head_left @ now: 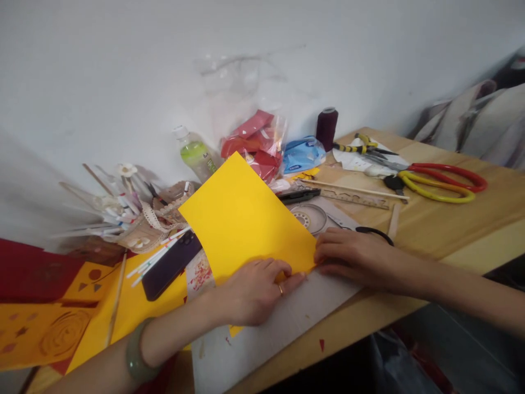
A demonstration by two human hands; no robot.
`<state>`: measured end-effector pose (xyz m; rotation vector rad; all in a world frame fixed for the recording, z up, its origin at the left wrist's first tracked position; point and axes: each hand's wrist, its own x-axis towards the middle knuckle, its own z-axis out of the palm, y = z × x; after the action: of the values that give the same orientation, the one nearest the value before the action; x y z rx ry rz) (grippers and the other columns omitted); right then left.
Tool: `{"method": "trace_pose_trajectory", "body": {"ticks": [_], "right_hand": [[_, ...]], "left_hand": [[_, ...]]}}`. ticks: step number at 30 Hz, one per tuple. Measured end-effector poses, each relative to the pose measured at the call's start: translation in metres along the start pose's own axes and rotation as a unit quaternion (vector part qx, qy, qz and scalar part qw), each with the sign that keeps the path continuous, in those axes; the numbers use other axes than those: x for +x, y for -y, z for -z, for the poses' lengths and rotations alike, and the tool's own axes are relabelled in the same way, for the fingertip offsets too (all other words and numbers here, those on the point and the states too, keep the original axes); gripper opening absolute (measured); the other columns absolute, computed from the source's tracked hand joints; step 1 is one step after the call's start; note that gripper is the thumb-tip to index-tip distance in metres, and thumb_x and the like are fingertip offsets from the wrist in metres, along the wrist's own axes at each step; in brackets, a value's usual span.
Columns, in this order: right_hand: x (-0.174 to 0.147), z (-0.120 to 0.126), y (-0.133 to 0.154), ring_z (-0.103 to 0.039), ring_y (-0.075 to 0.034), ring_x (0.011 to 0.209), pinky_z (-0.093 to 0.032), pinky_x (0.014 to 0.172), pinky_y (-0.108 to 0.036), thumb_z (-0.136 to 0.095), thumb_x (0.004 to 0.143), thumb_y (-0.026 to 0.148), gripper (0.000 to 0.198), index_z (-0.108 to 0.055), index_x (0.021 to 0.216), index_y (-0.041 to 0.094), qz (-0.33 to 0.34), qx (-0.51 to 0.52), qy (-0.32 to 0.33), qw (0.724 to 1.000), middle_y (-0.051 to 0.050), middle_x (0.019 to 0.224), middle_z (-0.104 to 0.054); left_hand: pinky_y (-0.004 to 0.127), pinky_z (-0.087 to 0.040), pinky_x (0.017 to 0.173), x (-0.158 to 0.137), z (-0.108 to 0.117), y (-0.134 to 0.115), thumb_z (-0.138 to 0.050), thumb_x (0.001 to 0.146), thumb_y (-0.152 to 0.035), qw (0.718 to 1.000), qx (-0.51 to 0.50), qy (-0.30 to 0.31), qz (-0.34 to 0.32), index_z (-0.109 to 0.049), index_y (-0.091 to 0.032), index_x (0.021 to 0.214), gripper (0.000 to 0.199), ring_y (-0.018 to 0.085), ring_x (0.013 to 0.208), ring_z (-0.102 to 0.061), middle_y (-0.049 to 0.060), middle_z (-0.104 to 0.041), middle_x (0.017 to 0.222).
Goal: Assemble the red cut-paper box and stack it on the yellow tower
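A sheet of yellow paper [246,213] stands tilted over the white board, its upper part bowed and its top corner pointing at the wall. My left hand [256,290], with a ring and a green bangle, lies across the lower edge, its thumb and fingers pressed on the paper. At the right corner, the curled fingers of my right hand [348,254] grip the sheet. The fingertips of both hands are close together along that edge; part of the paper is hidden under my left hand. The white board [262,350] lies beneath both hands.
Right of the sheet lie a tape roll [314,216], a black cutter [301,195], a ruler [353,198], scissors [443,178] and pliers [363,146]. A bottle [194,153] and thread spool [327,128] stand behind. At left are a phone [172,265] and a pen holder [141,232].
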<state>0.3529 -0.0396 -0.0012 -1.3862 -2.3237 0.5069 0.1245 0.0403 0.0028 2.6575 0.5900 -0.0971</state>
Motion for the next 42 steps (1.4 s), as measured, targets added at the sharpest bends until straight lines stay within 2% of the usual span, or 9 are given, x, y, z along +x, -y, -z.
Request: {"method": "trace_pose_trajectory", "body": {"ticks": [7,14,17,22,26,30,36,39,42], "right_hand": [[0.017,0.005,-0.009,-0.060,-0.017,0.078,-0.045,0.070,-0.028,-0.050,0.087,0.023,0.017,-0.066,0.085,0.017,-0.056,0.030,0.067,0.996,-0.005,0.084,-0.065],[0.022,0.007,-0.009,-0.058,-0.015,0.072,-0.039,0.063,-0.025,-0.054,0.081,0.019,0.011,-0.064,0.077,0.018,-0.066,0.026,0.091,0.993,-0.002,0.075,-0.065],[0.026,0.011,-0.006,-0.056,-0.013,0.067,-0.036,0.059,-0.024,-0.054,0.079,0.016,0.012,-0.063,0.072,0.018,-0.071,0.027,0.109,0.991,0.000,0.071,-0.064],[0.030,0.019,0.001,-0.057,-0.016,0.068,-0.034,0.058,-0.025,-0.054,0.079,0.016,0.010,-0.062,0.074,0.018,-0.098,0.011,0.132,0.986,-0.002,0.074,-0.064],[0.030,0.019,0.001,-0.054,-0.016,0.068,-0.031,0.057,-0.026,-0.054,0.079,0.019,0.005,-0.059,0.079,0.018,-0.110,-0.014,0.135,0.985,-0.003,0.078,-0.062],[0.028,0.014,-0.005,-0.050,-0.014,0.064,-0.030,0.054,-0.026,-0.052,0.081,0.019,0.003,-0.056,0.081,0.019,-0.072,-0.003,0.113,0.991,-0.001,0.077,-0.059],[0.004,0.013,-0.017,-0.057,-0.015,0.081,-0.044,0.070,-0.027,-0.043,0.085,0.011,0.020,-0.059,0.094,0.018,-0.024,0.050,-0.016,0.998,-0.007,0.099,-0.059],[-0.016,0.010,-0.014,-0.057,-0.019,0.093,-0.046,0.078,-0.033,-0.037,0.088,0.011,0.030,-0.060,0.108,0.017,0.006,-0.020,-0.096,0.995,-0.010,0.104,-0.060],[-0.030,0.002,-0.008,-0.057,-0.022,0.096,-0.048,0.079,-0.037,-0.035,0.090,0.013,0.036,-0.057,0.118,0.016,0.070,-0.110,-0.100,0.986,-0.011,0.105,-0.064]], "left_hand": [[0.026,-0.041,0.053,0.009,0.018,0.006,-0.040,0.091,-0.025,0.960,0.175,0.018,-0.215,-0.055,-0.024,0.120,0.033,0.015,0.065,-0.058,0.005,-0.062,0.093],[0.023,-0.032,0.039,0.019,-0.016,0.013,-0.039,0.088,-0.017,0.912,0.165,-0.247,-0.281,-0.058,-0.019,0.079,0.022,0.009,0.045,-0.049,-0.002,-0.059,0.065],[0.024,-0.034,0.039,0.019,-0.021,0.013,-0.039,0.089,-0.018,0.909,0.180,-0.260,-0.273,-0.056,-0.019,0.080,0.020,0.009,0.046,-0.051,-0.002,-0.059,0.064],[0.025,-0.035,0.043,0.016,-0.022,0.011,-0.032,0.094,-0.023,0.935,0.201,-0.188,-0.225,-0.057,-0.021,0.100,0.025,0.011,0.048,-0.053,-0.001,-0.060,0.066],[0.026,-0.030,0.045,0.017,-0.023,0.005,-0.030,0.097,-0.040,0.974,0.167,-0.124,-0.094,-0.059,-0.022,0.084,0.037,0.012,0.050,-0.055,-0.002,-0.059,0.060],[0.027,-0.028,0.046,0.018,-0.022,0.001,-0.026,0.098,-0.042,0.984,0.137,-0.095,-0.066,-0.058,-0.020,0.075,0.045,0.011,0.050,-0.055,-0.002,-0.058,0.059],[0.025,-0.033,0.048,0.017,-0.028,0.006,-0.031,0.097,-0.043,0.984,0.118,-0.113,-0.064,-0.060,-0.020,0.077,0.042,0.011,0.052,-0.053,-0.001,-0.056,0.058],[0.025,-0.033,0.047,0.016,-0.030,0.009,-0.033,0.096,-0.042,0.979,0.132,-0.129,-0.087,-0.061,-0.021,0.079,0.039,0.011,0.051,-0.052,-0.002,-0.056,0.057],[0.025,-0.033,0.046,0.015,-0.031,0.011,-0.035,0.096,-0.041,0.975,0.144,-0.126,-0.111,-0.062,-0.022,0.085,0.035,0.012,0.051,-0.052,-0.002,-0.057,0.059]]}}
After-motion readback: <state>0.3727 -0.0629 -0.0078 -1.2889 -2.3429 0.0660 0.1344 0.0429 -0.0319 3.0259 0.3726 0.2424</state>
